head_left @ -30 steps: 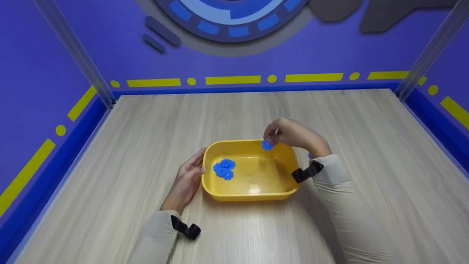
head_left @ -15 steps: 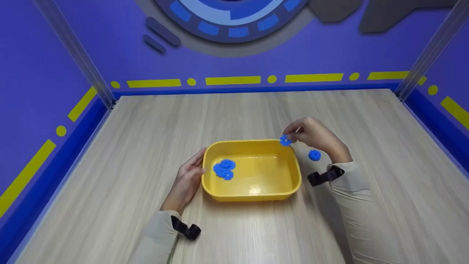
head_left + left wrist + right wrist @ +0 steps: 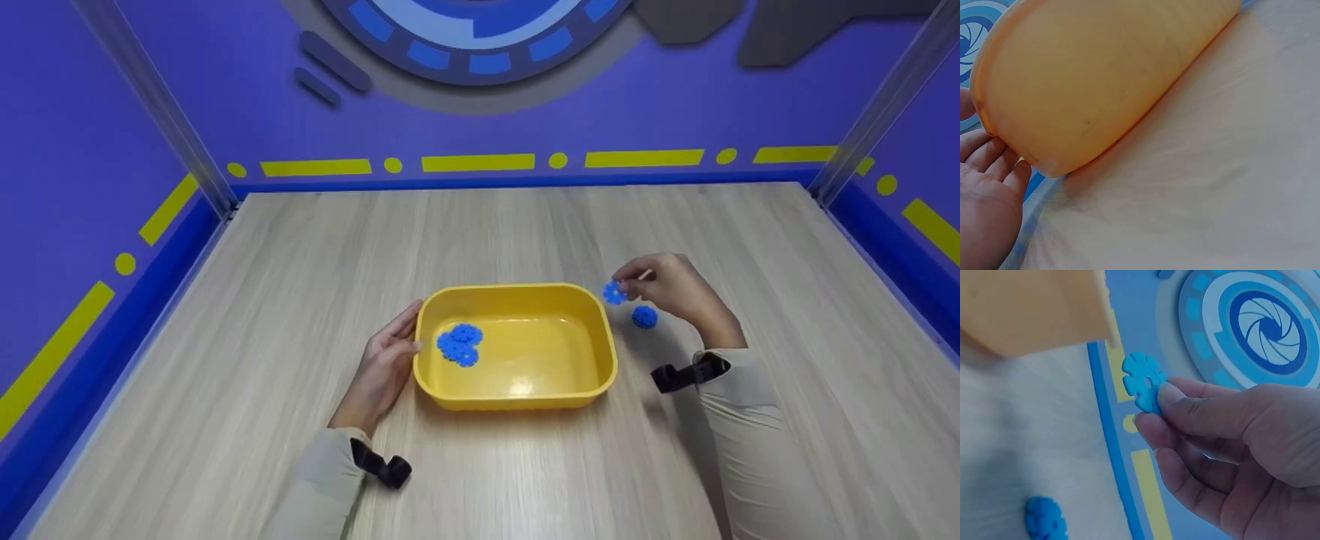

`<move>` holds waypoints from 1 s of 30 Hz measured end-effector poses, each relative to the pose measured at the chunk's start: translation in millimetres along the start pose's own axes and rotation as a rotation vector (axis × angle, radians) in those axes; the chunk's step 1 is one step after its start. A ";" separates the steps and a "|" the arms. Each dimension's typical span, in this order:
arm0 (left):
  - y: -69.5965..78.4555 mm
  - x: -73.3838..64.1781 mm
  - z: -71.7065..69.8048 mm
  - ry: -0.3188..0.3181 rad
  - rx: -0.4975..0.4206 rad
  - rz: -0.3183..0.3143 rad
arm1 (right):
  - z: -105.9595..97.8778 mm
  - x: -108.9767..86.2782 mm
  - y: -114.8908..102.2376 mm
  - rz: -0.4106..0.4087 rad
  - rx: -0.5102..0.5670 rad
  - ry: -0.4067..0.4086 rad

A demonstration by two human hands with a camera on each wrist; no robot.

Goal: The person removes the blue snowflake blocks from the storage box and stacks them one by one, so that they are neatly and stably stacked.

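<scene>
My right hand (image 3: 675,289) pinches a blue snowflake disc (image 3: 1143,382) between thumb and fingertips, just outside the right rim of a yellow plastic basin (image 3: 525,402). Close below that hand, a small stack of blue snowflake discs (image 3: 644,316) lies on the table; it also shows low in the right wrist view. At the basin's left end my left hand (image 3: 382,367) holds the wall, thumb at the rim and fingers along the outside. Inside the basin, toward the left, several blue snowflake discs (image 3: 459,345) lie overlapping.
The wood-grain table (image 3: 300,262) is bounded by a purple-blue back wall (image 3: 480,135) and side walls with yellow markings. Black camera mounts sit on both wrists, the right one (image 3: 690,375) to the right of the basin.
My right hand has moved right with the pinched snowflake disc, from over the basin's back rim to outside it, uncovering the stack on the table. Left hand and basin stay put.
</scene>
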State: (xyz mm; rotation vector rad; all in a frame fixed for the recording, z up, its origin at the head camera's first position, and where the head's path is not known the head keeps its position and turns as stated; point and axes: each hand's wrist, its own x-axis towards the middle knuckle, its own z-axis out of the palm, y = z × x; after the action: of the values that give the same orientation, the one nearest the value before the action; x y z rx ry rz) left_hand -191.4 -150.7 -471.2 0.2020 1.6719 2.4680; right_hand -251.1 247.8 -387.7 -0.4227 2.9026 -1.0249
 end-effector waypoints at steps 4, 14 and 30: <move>-0.4 1.1 0.0 -0.007 0.006 0.001 | 0.9 -4.9 10.1 0.029 -0.002 0.002; -0.3 1.6 -1.4 -0.008 0.027 0.008 | 0.6 -10.9 25.6 0.096 0.014 -0.012; -0.2 0.8 -1.1 -0.002 0.013 -0.003 | 0.1 -13.6 44.5 0.142 0.008 -0.026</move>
State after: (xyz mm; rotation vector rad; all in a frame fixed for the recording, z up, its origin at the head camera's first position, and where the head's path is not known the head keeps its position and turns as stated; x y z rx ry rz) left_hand -192.4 -151.5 -471.8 0.2032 1.6864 2.4542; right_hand -248.8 284.6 -416.2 -0.2239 2.8561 -1.0021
